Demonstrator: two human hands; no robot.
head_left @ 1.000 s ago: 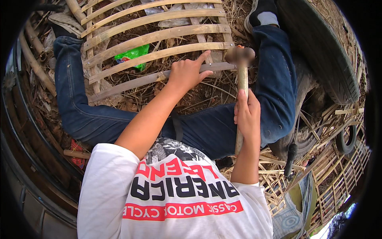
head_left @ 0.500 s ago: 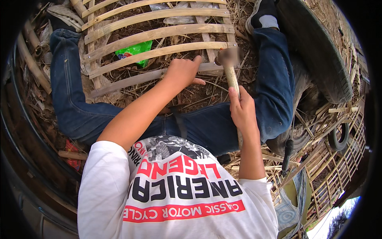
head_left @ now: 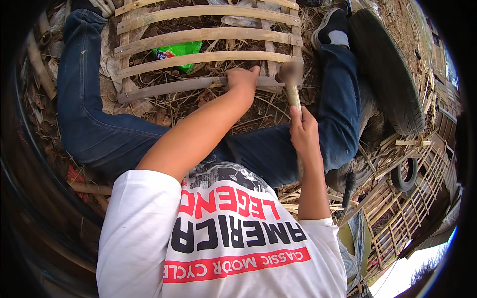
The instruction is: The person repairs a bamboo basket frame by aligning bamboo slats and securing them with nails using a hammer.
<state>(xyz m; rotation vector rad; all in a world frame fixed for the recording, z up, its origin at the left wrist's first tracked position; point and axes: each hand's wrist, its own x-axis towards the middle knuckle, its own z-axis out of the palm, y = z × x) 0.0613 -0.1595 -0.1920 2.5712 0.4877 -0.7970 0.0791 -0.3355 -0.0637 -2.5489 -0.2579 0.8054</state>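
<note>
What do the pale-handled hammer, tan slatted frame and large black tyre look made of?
Pale-handled hammer: handle possibly wood, going by its pale, matte shaft; dark head maybe metal, but blurred.
Tan slatted frame: likely split bamboo, smooth and unpainted-looking; thin, bowed, straw-coloured strips suggest it.
Large black tyre: almost certainly rubber, dull and dusty-looking; the curved, tyre-shaped form shows it.

Slatted bamboo frame (head_left: 223, 56): pale, nearest slat (head_left: 174, 87) greyer, lies on straw-strewn ground (head_left: 258, 116). Hammer (head_left: 293, 95): pale handle, brownish blurred head at frame's near right corner.

Two hands (head_left: 242, 79) (head_left: 304, 133), one hammer (head_left: 291, 88)
</note>
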